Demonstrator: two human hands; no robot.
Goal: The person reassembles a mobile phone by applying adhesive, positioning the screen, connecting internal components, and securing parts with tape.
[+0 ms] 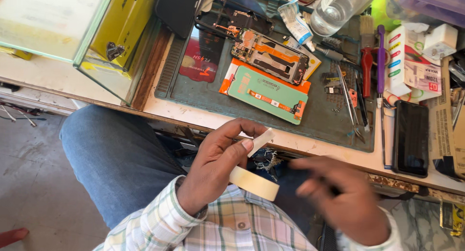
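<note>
My left hand [218,164] holds a roll of cream masking tape [254,182] over my lap, with the thumb pressing a short loose tape end [260,141] that sticks up. My right hand [341,195] is blurred, just right of the roll, fingers curled; whether it holds anything cannot be made out. On the bench above lie an opened phone body [271,55] with its boards showing and a green screen panel [266,93] with an orange flex strip, both on a grey-green work mat [193,93].
A dark phone [410,137] lies at the bench's right edge. Tweezers [348,93], a red-handled brush [367,57], a purple tool [381,62], a clear bottle [336,9] and small boxes [411,62] crowd the right. A glass case [97,33] stands left. My jeans [116,159] fill the lower left.
</note>
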